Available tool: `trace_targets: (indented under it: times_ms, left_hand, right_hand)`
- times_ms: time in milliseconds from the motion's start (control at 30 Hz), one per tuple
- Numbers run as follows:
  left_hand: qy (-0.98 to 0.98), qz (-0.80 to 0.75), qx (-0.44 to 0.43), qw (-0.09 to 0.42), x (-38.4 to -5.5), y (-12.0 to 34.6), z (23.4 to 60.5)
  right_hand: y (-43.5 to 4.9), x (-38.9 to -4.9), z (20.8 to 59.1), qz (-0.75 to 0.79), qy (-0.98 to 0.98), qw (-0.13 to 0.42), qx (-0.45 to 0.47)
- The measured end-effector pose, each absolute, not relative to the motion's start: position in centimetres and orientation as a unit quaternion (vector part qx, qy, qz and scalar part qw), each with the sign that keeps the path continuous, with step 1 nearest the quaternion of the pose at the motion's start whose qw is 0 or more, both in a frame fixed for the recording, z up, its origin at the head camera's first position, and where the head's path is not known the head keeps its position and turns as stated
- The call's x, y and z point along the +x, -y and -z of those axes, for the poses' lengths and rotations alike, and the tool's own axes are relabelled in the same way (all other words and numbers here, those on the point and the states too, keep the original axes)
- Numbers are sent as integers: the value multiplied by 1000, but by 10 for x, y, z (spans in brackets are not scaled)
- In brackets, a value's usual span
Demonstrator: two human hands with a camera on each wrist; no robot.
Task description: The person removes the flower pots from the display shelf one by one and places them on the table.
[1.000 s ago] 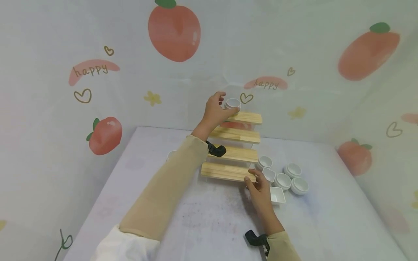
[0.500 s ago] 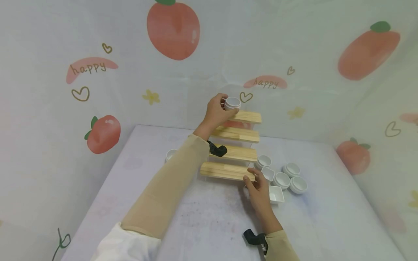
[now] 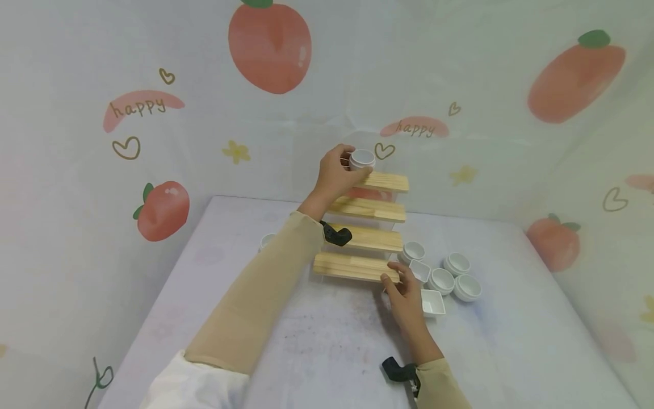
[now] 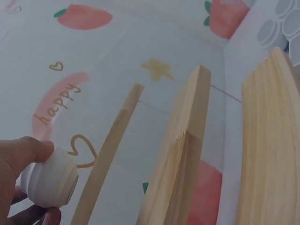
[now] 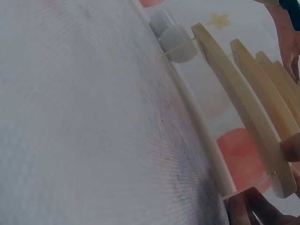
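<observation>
My left hand (image 3: 334, 175) grips a small round white bowl (image 3: 363, 159) at the left part of the stand's top board (image 3: 385, 182). In the left wrist view, the thumb lies on one side of the white bowl (image 4: 51, 180) and fingers curl round the other. The stand has several stepped wooden boards on clear supports. My right hand (image 3: 407, 301) holds the right end of its lowest board (image 3: 352, 267). Seen from the right wrist, the thumb (image 5: 291, 147) is on the lowest board and other fingers (image 5: 251, 206) are by the clear support below.
Several round white bowls (image 3: 467, 288) stand on the table to the right of the stand, with square white dishes (image 3: 434, 304) among them. Another white bowl (image 3: 267, 241) is partly hidden behind my left sleeve. A patterned cloth wall (image 3: 490, 74) rises behind the table.
The bowl in my left hand shifts very slightly, staying over the top board. My right hand keeps its hold on the lowest board.
</observation>
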State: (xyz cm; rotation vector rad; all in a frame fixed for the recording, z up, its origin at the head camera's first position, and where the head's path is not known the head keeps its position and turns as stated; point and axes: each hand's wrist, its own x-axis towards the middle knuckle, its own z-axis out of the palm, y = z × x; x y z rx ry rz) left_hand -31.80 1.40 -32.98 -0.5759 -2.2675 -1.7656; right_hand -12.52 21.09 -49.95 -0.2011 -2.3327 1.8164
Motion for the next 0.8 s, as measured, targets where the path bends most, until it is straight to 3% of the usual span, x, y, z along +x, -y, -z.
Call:
trace_targets:
  times_ms: [800]
  left_hand:
    - [774,586,-204,127,-296,19,319]
  right_hand:
    - [-209,-124,498,-605,789,76,-73]
